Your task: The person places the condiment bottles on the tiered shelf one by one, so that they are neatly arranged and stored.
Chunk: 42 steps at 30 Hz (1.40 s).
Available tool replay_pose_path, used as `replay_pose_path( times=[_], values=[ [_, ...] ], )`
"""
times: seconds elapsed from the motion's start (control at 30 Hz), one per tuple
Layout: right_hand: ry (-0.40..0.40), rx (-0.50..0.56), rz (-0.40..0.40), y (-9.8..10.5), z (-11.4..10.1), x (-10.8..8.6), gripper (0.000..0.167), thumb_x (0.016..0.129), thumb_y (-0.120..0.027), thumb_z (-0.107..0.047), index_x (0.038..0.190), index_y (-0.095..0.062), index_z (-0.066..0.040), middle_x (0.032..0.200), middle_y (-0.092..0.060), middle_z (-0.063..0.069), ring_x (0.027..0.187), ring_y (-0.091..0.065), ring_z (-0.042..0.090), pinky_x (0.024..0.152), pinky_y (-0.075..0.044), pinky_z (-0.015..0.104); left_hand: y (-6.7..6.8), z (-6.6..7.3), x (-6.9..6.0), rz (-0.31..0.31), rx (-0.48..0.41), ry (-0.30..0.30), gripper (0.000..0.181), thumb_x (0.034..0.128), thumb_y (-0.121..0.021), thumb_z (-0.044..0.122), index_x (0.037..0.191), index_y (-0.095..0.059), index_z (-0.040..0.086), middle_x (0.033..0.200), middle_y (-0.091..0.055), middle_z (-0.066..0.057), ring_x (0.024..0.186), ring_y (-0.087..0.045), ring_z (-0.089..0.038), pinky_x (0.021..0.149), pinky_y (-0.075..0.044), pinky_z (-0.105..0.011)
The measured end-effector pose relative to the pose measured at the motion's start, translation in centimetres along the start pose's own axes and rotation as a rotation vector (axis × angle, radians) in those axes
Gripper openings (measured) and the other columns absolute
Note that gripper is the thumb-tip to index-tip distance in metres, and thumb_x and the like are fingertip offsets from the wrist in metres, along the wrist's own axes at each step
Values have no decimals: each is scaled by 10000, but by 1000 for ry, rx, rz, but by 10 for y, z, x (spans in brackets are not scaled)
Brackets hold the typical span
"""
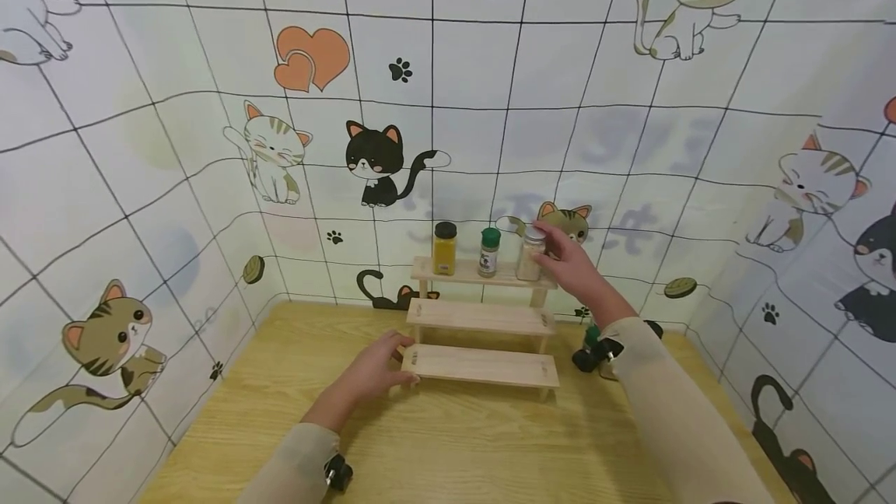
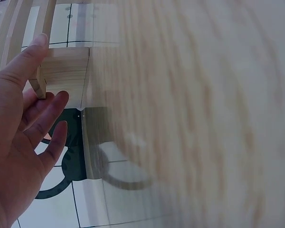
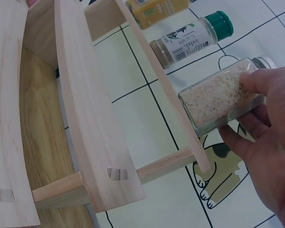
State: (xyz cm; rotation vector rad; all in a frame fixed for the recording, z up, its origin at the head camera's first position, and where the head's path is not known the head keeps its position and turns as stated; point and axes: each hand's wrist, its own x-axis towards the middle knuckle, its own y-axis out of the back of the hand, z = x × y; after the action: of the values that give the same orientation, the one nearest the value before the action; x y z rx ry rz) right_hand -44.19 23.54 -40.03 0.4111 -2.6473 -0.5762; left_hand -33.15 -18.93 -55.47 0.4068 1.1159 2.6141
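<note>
A three-step wooden spice rack (image 1: 483,365) stands on the table against the wall. My left hand (image 1: 374,368) holds the left end of its lowest step, thumb on one edge and fingers by the other; the left wrist view shows this hand (image 2: 21,128) up close. At the right end of the top step, my right hand (image 1: 570,259) grips a square glass jar (image 3: 218,97) with a silvery lid and pale granules inside. The jar is upright, its base at the step. Left of it on that step stand a green-capped spice bottle (image 1: 488,253) and a dark-capped yellow bottle (image 1: 444,250).
Right of the rack, more containers, one with a green cap (image 1: 592,334), stand on the wooden table (image 1: 476,449), partly hidden by the right sleeve. A cat-print tiled cloth (image 1: 476,61) covers the walls behind and on both sides.
</note>
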Motion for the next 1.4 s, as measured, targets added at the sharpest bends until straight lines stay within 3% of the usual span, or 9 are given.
replay_pose_path(
  times=[0.33,0.57,0.73,1.0,1.4],
  values=[
    [-6,4,-7,2,0,1,728,1139,-646,-127,1763,-281,-211,1734,-363,220,1628,-298,464,1249,-330,684,-1,2,1,-2,16,10,682,911,-954,299,1477,-646,76,1316,-632,-7,1130,-689,-225,940,-593,-470],
    [-9,-75,3,8,1,-8,845,1105,-728,-230,1781,-222,-256,1697,-397,235,1572,-386,462,1249,-324,692,-1,6,0,-2,15,14,688,908,-956,277,1480,-641,61,1333,-635,-23,1126,-686,-229,937,-592,-471],
    [-45,-101,24,15,-2,-23,806,1113,-716,-276,1766,-253,-180,1690,-418,234,1571,-386,462,1208,-362,717,-1,5,-1,-3,24,21,688,916,-949,280,1489,-634,63,1353,-636,-30,1139,-687,-235,948,-590,-475],
    [-80,-122,41,24,3,-54,679,1121,-702,-228,1677,-374,-19,1618,-463,299,1500,-446,498,1194,-406,665,-2,5,0,7,13,21,699,904,-959,279,1480,-638,46,1340,-640,-37,1130,-690,-245,940,-591,-487],
    [-99,-206,108,36,17,-101,537,1123,-698,-327,1552,-523,-57,1507,-563,218,1429,-505,466,1170,-428,638,-5,-3,2,0,3,23,688,913,-952,304,1483,-643,72,1341,-630,-16,1136,-682,-231,936,-593,-478]
  ],
)
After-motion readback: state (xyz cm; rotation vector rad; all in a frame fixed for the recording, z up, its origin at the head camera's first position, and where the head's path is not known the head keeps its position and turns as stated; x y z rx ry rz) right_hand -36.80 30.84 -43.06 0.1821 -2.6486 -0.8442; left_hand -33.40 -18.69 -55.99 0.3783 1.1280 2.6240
